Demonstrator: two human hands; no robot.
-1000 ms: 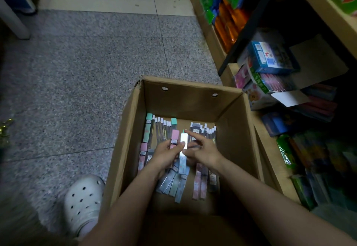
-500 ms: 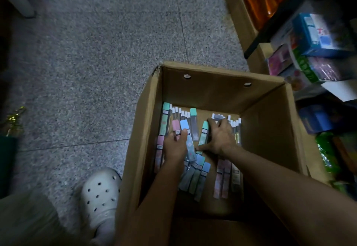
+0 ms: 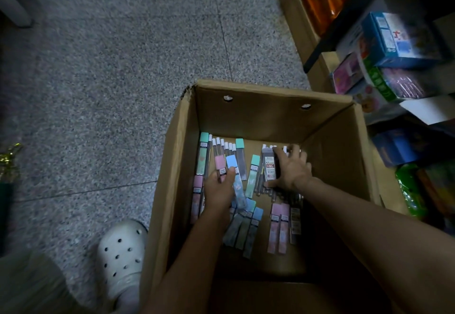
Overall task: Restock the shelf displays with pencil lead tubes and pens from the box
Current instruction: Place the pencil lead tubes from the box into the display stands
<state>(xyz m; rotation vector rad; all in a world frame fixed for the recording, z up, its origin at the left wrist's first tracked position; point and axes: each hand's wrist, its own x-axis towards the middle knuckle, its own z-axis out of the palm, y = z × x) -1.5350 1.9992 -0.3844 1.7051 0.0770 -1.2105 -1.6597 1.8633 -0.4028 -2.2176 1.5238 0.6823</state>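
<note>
An open cardboard box [image 3: 261, 106] stands on the floor with both my arms reaching into it. Its bottom is strewn with pastel pencil lead tubes [image 3: 278, 227] in pink, blue and green, and white-capped clear pens [image 3: 222, 147] along the back. My left hand [image 3: 219, 190] holds a blue-capped lead tube [image 3: 232, 165] and a pink one between thumb and fingers. My right hand [image 3: 291, 169] grips a bundle of dark lead tubes [image 3: 269, 167] with white caps near the box's back right.
Wooden shelves [image 3: 302, 32] run along the right, holding boxed stationery [image 3: 394, 40], orange packets and green packets. Grey speckled floor [image 3: 110, 67] lies to the left. My foot in a white clog [image 3: 121, 257] stands beside the box's left wall.
My hands have parted: the right one moved to the back right and closed round the dark tubes, while the left stayed on the blue and pink tubes. The camera has tilted down.
</note>
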